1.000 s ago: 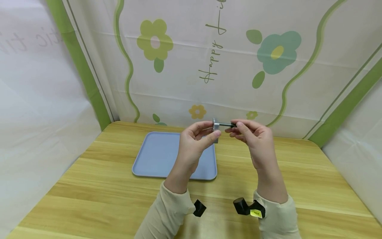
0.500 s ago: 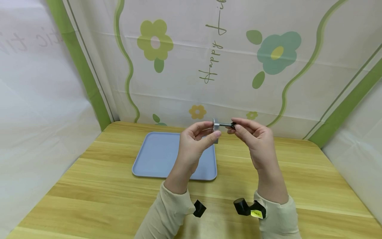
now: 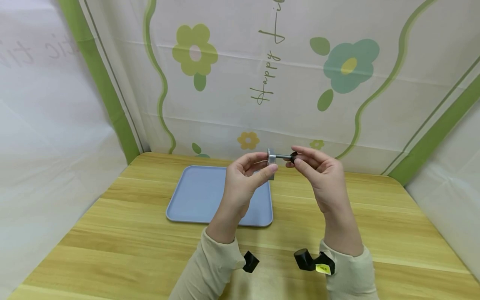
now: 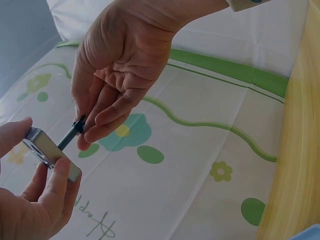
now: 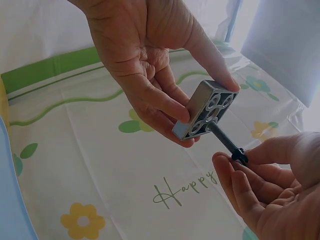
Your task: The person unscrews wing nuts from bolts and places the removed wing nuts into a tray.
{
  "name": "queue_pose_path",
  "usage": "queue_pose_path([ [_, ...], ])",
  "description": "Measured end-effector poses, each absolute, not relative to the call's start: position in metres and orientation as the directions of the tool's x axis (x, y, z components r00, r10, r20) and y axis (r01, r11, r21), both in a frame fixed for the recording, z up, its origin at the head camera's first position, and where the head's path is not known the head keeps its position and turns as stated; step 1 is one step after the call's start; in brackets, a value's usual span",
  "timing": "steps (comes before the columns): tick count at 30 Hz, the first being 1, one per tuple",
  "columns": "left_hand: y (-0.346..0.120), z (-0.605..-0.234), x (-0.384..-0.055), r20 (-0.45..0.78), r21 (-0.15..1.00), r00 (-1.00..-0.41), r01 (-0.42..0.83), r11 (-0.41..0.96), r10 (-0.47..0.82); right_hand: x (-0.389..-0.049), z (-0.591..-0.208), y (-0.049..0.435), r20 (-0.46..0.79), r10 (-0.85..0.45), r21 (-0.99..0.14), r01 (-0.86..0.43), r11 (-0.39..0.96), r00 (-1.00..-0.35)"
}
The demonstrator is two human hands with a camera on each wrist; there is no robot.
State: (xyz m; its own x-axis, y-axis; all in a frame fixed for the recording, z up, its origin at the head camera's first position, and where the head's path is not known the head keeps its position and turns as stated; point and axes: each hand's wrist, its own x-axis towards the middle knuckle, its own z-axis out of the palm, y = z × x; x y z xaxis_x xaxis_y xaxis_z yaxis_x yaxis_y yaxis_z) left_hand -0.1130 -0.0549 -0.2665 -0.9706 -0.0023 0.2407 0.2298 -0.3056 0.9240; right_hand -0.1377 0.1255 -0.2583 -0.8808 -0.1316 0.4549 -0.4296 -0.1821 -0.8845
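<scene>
My left hand grips a small silver metal block by its edges, between thumb and fingers. Several round openings show on the block's face in the right wrist view. A threaded thumbscrew stands out from that face, roughly level in the head view. At its outer end sits a black winged knob, pinched between the thumb and fingers of my right hand. How deep the thread sits in the block cannot be seen. Both hands are raised above the table.
A light blue tray lies on the wooden table, partly behind the left hand and forearm. A white flowered curtain stands behind the table's far edge. Black wrist-worn devices stick out from the sleeves.
My right fingertips have shifted upward on the black knob while the thumb has slid lower, and the knob looks turned. The left hand and block have stayed in place.
</scene>
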Motion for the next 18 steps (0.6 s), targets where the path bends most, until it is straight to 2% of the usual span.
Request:
queue_pose_path([
  [12,-0.0553,-0.2683,-0.1145,0.243,0.923,-0.97,0.232,-0.306,-0.003,-0.1369,-0.2574,0.1254,0.451,-0.107,-0.884,-0.428,-0.188,-0.886],
  [18,-0.0555,-0.2688,-0.1154,0.252,0.92,-0.968,0.24,-0.31,-0.004,-0.133,-0.2509,0.1252,0.406,0.098,-0.882,-0.417,-0.22,-0.909],
])
